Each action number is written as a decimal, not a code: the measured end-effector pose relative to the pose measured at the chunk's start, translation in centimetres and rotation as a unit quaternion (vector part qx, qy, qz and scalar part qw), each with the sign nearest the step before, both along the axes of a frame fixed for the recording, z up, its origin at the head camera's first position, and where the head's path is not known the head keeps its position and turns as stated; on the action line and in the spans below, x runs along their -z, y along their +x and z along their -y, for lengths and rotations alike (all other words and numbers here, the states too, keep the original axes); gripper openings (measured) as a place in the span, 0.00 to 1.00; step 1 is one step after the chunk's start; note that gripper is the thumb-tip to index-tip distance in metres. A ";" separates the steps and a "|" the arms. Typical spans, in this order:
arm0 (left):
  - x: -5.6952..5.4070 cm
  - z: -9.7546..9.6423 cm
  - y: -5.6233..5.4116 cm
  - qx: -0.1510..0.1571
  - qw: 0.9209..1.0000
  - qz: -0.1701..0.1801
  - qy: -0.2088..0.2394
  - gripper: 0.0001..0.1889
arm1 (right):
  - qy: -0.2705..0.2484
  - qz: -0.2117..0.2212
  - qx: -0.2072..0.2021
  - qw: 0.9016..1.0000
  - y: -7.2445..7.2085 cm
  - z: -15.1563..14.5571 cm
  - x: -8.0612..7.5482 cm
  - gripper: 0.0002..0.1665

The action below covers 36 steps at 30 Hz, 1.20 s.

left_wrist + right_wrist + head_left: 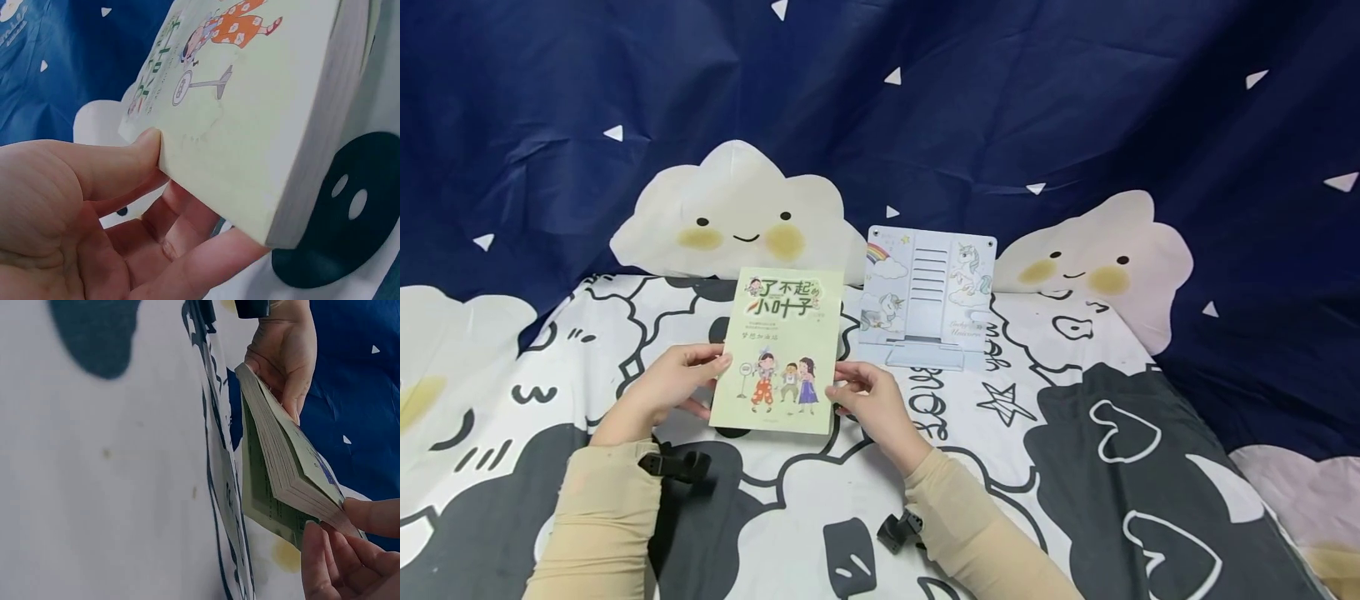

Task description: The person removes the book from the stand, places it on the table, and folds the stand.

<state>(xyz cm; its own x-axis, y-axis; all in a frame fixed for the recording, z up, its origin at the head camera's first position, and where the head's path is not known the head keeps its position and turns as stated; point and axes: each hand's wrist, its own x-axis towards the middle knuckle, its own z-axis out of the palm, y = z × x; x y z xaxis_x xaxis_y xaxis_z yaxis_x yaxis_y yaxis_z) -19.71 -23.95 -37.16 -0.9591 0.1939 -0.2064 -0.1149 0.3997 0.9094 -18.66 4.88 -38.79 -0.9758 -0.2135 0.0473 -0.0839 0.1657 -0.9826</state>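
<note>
Both hands hold a pale green paperback book (pixel 778 350) between them, its illustrated front cover facing up toward the head camera. My left hand (pixel 673 383) grips the spine edge, thumb on the cover (pixel 250 119) and fingers underneath. On the opposite edge my right hand (pixel 876 408) pinches the pages and front cover between thumb and fingers (pixel 331 556). In the right wrist view the back cover (pixel 259 487) hangs a little apart from the page block (pixel 272 440). Just right of the book stands a white unicorn book stand (pixel 928 287), touched by neither hand.
A black-and-white patterned cloth (pixel 820 500) covers the surface under the hands. Behind it hangs a dark blue curtain (pixel 970 125) with white triangles and smiling clouds (pixel 741 192). A black strap device sits on each wrist.
</note>
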 end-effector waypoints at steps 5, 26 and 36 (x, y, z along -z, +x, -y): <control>0.0 0.4 0.0 0.003 1.000 0.003 -0.004 0.30 | -0.006 0.009 -0.020 1.000 0.0 0.2 0.3 0.24; 1.0 2.7 0.3 -0.009 0.998 0.058 -0.009 0.33 | -0.069 0.108 -0.119 0.985 0.3 0.8 1.3 0.40; 1.7 3.6 0.5 -0.006 0.997 0.074 -0.014 0.31 | -0.131 0.159 -0.173 0.963 0.4 1.0 1.9 0.39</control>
